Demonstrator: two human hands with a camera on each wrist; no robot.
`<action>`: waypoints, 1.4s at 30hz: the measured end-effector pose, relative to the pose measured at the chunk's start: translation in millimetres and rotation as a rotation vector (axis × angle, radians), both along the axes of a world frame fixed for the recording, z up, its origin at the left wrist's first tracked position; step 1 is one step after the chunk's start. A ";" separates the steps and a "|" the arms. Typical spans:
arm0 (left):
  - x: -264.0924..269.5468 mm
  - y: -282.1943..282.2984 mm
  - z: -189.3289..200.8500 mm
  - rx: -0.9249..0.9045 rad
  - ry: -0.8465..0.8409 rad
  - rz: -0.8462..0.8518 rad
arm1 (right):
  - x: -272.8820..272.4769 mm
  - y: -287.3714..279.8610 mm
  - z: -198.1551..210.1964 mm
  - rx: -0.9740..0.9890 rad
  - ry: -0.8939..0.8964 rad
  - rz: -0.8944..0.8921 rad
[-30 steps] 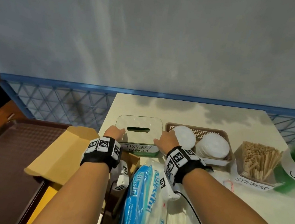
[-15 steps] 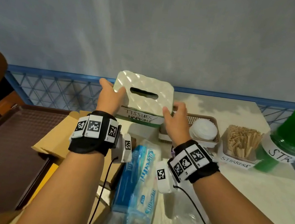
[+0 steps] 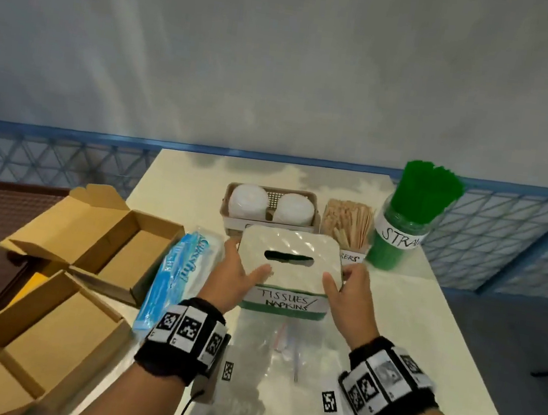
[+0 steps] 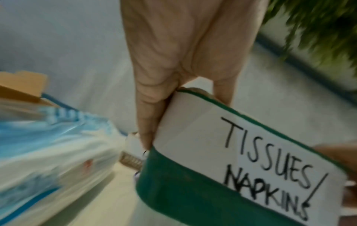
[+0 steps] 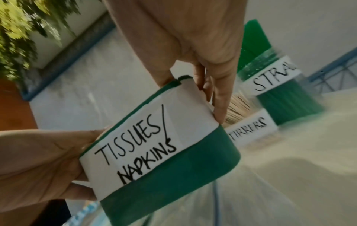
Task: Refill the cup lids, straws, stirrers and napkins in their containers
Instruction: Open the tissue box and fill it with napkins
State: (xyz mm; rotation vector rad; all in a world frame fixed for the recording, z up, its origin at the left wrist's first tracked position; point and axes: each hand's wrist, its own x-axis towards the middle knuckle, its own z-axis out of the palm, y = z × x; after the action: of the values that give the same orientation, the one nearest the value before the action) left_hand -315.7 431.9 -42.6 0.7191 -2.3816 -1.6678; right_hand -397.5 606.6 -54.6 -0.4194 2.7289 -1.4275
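Head view: both hands clasp the napkin box (image 3: 287, 267) marked "TISSUES/ NAPKINS", left hand (image 3: 234, 280) at its 9 o'clock side, right hand (image 3: 345, 290) at 3 o'clock, thumbs on the lid. At 1 o'clock stands the jar (image 3: 400, 235) labelled "STRA…".

Soft, dim, even light; head view bends at edges, both wrist views smeared by motion blur

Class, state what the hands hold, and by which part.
Both hands, left hand and right hand, grip the tissue box by its two short ends.
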 end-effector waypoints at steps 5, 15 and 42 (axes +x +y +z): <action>9.7 12.0 -27.5 -0.173 -0.124 -0.168 | -3.5 9.8 -29.3 0.186 -0.196 0.088; 6.8 -24.7 -25.0 -0.315 -0.201 -0.347 | 9.0 -37.7 -25.5 0.521 0.180 0.398; -26.0 -44.5 -83.2 -0.059 0.009 -0.402 | -10.5 -58.0 -41.4 0.372 -0.072 0.355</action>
State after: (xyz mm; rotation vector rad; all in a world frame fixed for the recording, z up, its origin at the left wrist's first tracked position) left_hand -341.7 387.4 -125.7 0.2288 -2.6895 -1.7162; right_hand -408.0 548.6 -96.0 -0.7607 2.6066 -0.8159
